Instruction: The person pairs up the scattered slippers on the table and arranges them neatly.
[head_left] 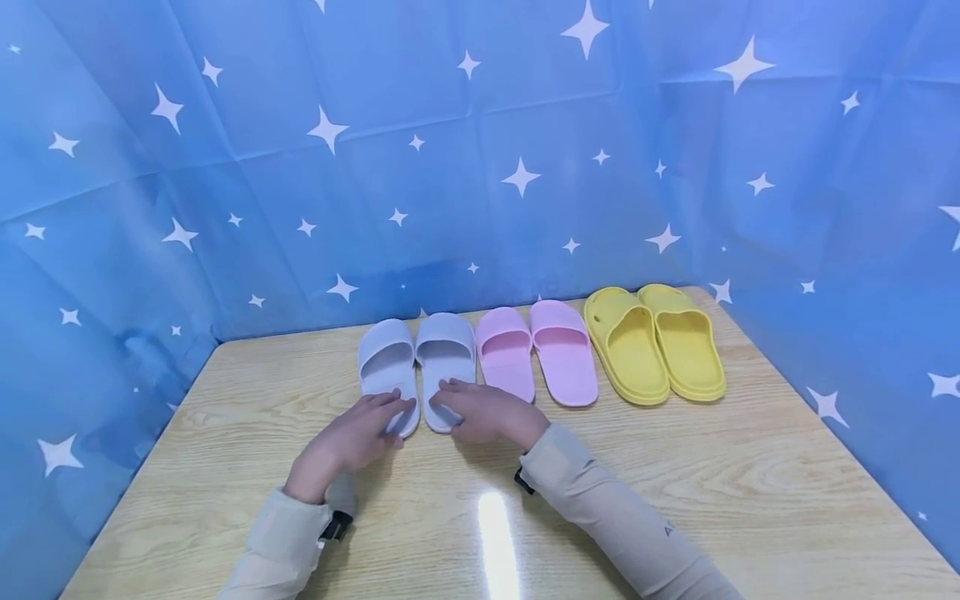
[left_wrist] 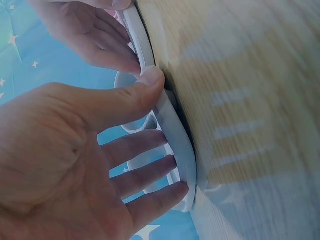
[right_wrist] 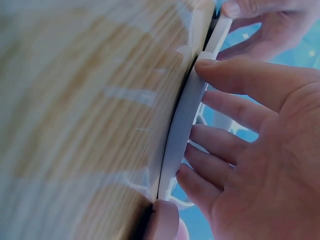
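Two pale grey-lavender slippers stand side by side, toes toward the backdrop: the left slipper (head_left: 386, 333) and the right slipper (head_left: 446, 328). On the heel end of the left one rests my left hand (head_left: 354, 437), its fingers spread over the footbed. In the left wrist view its thumb (left_wrist: 151, 77) touches the heel edge. My right hand (head_left: 491, 414) lies at the heel of the right slipper. The right wrist view has that thumb (right_wrist: 207, 67) against the sole edge, with the other fingers extended over the top. Both soles lie on the table.
A pink pair, its left slipper (head_left: 506, 358) and right slipper (head_left: 566, 367), stands just right of the grey pair. Beyond it are yellow slippers (head_left: 636, 354). All stand along the back edge of the wooden table (head_left: 750, 500), before a blue star-patterned cloth (head_left: 420, 183).
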